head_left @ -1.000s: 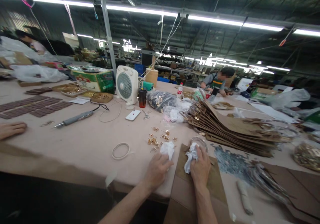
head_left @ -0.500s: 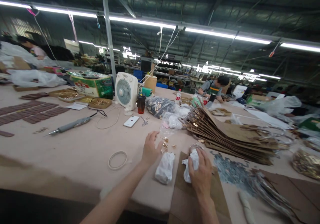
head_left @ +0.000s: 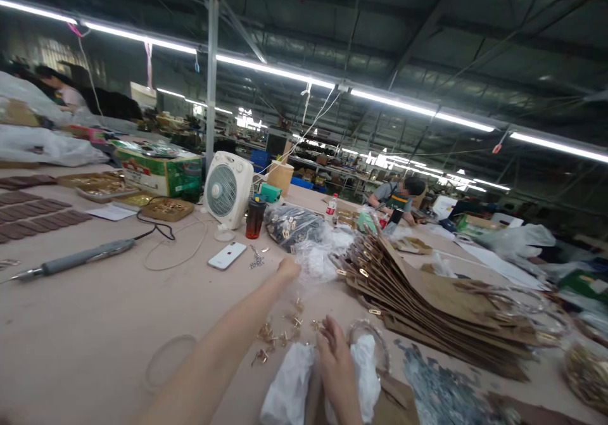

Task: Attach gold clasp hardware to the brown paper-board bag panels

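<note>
My left hand [head_left: 289, 266] is stretched far forward and touches a heap of clear plastic bags [head_left: 319, 255]; its fingers are hidden behind the back of the hand. My right hand [head_left: 335, 356] is near the table's front edge, fingers pressed together over a white wrapped bundle [head_left: 369, 374] that lies on a brown paper bag [head_left: 394, 406]. A second white bundle [head_left: 287, 390] lies just left of that hand. Small gold metal fittings [head_left: 278, 335] are scattered between my two hands.
A fanned stack of brown paper bags [head_left: 427, 295] lies to the right. Farther back stand a white fan [head_left: 226, 189], a dark cup [head_left: 254, 218], a white phone [head_left: 228, 255] and a bag of black parts [head_left: 292, 225]. A grey corded tool [head_left: 76, 260] lies left. A seated person [head_left: 399, 194] works beyond.
My left hand let go of the white bundle and moved forward, past the gold fittings to the plastic bags. My view tilted up and moved closer to the table.
</note>
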A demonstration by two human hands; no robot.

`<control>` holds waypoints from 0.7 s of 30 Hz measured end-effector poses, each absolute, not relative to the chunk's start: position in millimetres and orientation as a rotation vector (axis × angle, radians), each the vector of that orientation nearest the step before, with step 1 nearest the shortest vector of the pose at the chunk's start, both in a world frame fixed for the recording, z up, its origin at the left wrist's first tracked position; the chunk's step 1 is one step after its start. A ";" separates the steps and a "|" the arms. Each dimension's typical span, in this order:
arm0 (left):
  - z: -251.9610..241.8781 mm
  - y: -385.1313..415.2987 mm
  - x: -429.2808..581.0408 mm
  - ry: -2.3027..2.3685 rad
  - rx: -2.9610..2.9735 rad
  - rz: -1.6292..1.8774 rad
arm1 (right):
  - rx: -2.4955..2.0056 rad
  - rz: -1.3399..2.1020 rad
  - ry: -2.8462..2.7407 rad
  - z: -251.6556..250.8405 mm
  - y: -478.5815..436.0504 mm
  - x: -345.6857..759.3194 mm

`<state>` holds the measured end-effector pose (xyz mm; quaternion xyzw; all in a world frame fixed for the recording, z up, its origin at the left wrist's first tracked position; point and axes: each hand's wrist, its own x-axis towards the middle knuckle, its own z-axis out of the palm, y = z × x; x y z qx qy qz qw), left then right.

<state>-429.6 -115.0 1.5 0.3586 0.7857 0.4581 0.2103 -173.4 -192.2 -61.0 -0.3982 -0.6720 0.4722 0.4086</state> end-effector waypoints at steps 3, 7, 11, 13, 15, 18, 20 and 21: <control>-7.6 -124.0 -434.6 2.053 1.100 1.273 | -1.033 1.258 -1.637 -65.6 -167.4 -188.4; -16.2 -162.6 -445.2 1.899 1.270 1.204 | -1.064 1.207 -1.673 -76.8 -142.2 -206.3; -8.7 -186.6 -473.1 1.980 1.413 1.114 | -1.106 1.098 -1.706 -91.4 -130.8 -219.0; 3.4 -175.5 -488.7 2.125 1.449 1.142 | -1.102 1.056 -1.710 -97.3 -130.4 -224.7; 15.8 -148.9 -499.6 2.256 1.458 1.174 | -1.062 0.989 -1.728 -102.2 -131.9 -229.3; 24.5 -97.0 -504.2 2.330 1.456 1.081 | -1.001 0.893 -1.740 -109.6 -132.7 -232.4; 22.1 -66.6 -501.0 2.310 1.444 0.961 | -1.001 0.884 -1.733 -115.6 -130.3 -232.1; 18.9 -54.7 -498.1 2.291 1.443 0.912 | -1.009 0.893 -1.722 -118.7 -128.3 -231.6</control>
